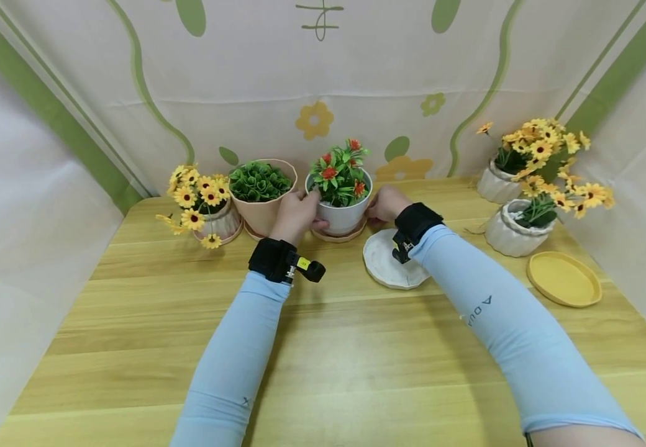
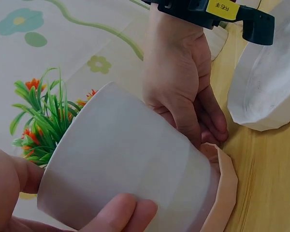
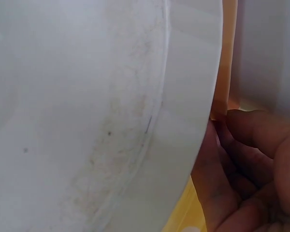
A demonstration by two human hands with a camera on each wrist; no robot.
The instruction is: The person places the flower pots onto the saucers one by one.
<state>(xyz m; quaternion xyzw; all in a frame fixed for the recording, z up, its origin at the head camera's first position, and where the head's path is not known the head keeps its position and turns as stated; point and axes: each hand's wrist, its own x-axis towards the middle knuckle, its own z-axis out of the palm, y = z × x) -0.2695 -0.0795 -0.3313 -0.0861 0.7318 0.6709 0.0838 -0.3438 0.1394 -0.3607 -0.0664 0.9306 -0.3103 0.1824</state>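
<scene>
A white pot (image 1: pixel 341 217) of red-flowered greenery (image 1: pixel 338 174) stands on a peach saucer (image 1: pixel 340 237) at the back middle of the wooden table. My left hand (image 1: pixel 297 214) grips the pot's left side; the left wrist view shows its thumb and fingers (image 2: pixel 125 212) wrapped on the pot (image 2: pixel 130 164). My right hand (image 1: pixel 386 203) holds the right side low down. Its fingers (image 2: pixel 179 82) curl against the wall, tips at the saucer (image 2: pixel 224 188) rim. In the right wrist view the curled fingers (image 3: pixel 261 159) touch the saucer edge (image 3: pixel 227 58).
A white saucer (image 1: pixel 392 261) lies under my right wrist. A peach pot of green leaves (image 1: pixel 260 192) and a sunflower pot (image 1: pixel 211 214) stand just left. Two ribbed white sunflower pots (image 1: pixel 515 230) and a yellow saucer (image 1: pixel 563 279) are at the right. Fabric walls enclose the table.
</scene>
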